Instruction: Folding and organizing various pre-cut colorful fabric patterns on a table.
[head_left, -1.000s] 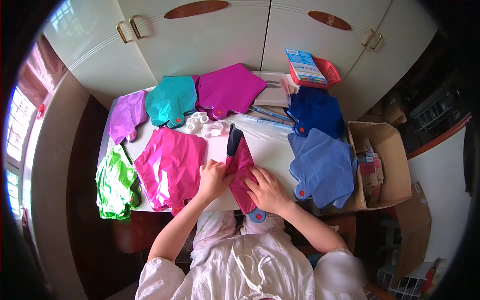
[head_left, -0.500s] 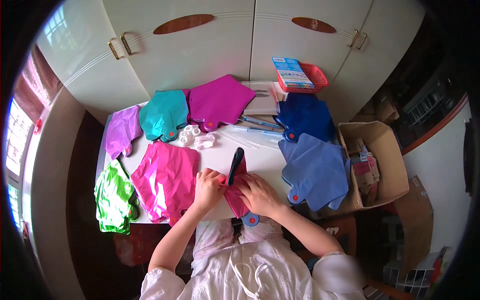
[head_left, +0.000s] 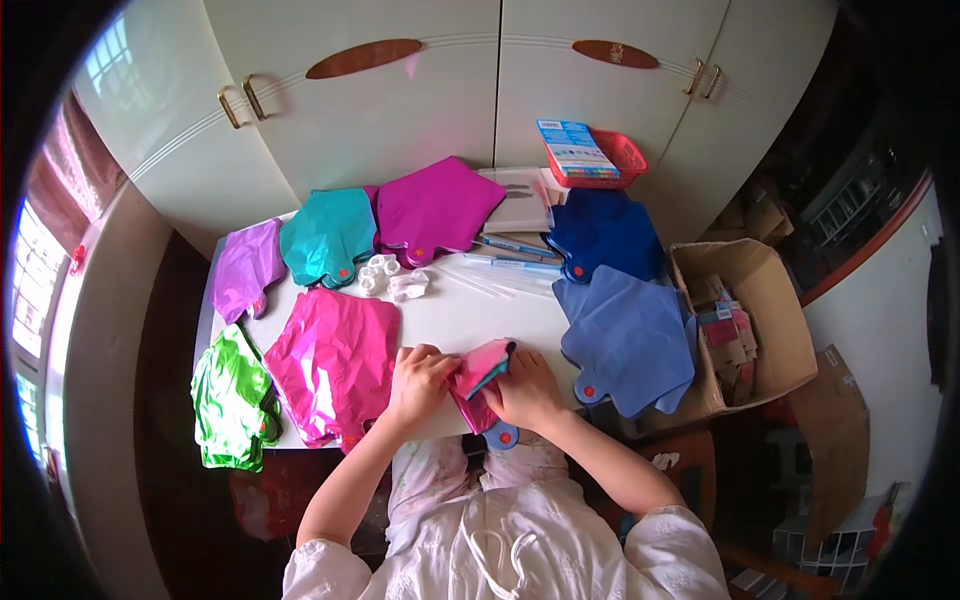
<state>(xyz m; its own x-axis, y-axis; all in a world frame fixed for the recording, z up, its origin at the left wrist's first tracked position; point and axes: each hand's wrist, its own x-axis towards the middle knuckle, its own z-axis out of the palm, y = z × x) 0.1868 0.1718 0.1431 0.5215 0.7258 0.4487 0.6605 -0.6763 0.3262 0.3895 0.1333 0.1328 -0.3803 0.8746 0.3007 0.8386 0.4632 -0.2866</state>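
In front of my lap, at the table's front edge, is a small folded bundle of flat foil balloons (head_left: pixel 480 370), pink outside with teal and dark layers along its upper edge. A blue tab with a red dot sticks out at its lower end. My left hand (head_left: pixel 422 385) pinches the bundle's left side with curled fingers. On the right side my right hand (head_left: pixel 525 388) grips it, its fingers partly hidden behind the folded layers. Left of my left hand lies a stack of shiny pink foil balloons (head_left: pixel 335 365); right of my right hand is a light blue stack (head_left: pixel 630 340).
Further stacks lie around the white table (head_left: pixel 450 318): green (head_left: pixel 235 395), lilac (head_left: pixel 245 270), teal (head_left: pixel 328 235), magenta (head_left: pixel 435 210) and navy (head_left: pixel 605 235). White ribbon rolls (head_left: pixel 380 274) and clear straws (head_left: pixel 485 275) sit mid-table. A red basket (head_left: pixel 625 155) and cardboard box (head_left: pixel 780 330) stand beyond.
The bundle's upper part, which stood up tall with a dark edge, is now folded lower between my hands. My right hand has turned and closed around its right side.
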